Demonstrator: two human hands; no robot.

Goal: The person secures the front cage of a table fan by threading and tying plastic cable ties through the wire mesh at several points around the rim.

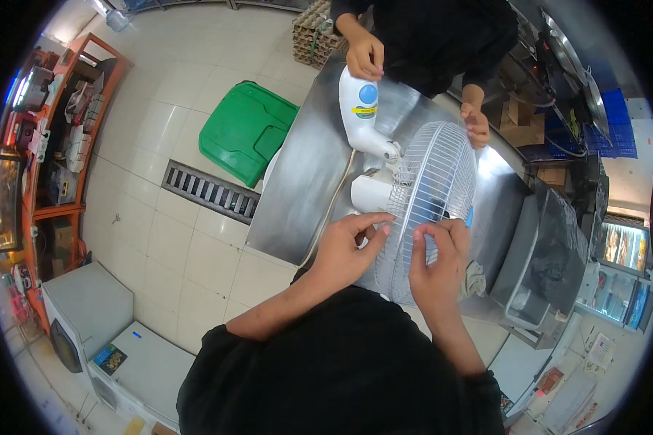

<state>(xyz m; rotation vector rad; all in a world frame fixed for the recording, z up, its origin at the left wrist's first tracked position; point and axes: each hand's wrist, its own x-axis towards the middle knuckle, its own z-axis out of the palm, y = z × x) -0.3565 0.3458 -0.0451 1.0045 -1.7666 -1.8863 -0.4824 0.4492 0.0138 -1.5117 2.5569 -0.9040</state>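
Note:
A white electric fan lies on its side on the steel table [297,196], its wire fan guard [442,163] toward me. My left hand [347,250] has its thumb and forefinger pinched at the rear edge of the guard. Close to the guard's rim, the curled thumb and forefinger of my right hand [441,261] meet at the wires. Behind the guard is the white motor housing [372,194]. Across the table, a co-worker's hand [365,56] rests on the fan's white base [357,98], and their other hand [475,127] touches the guard's far side.
A pale cord [329,217] runs along the table. Left of it stands a green-lidded bin [248,130] by a floor drain grate [210,191]. A crumpled cloth [474,281] lies right of the guard, near a grey metal appliance [533,254]. Egg trays [314,35] are stacked behind.

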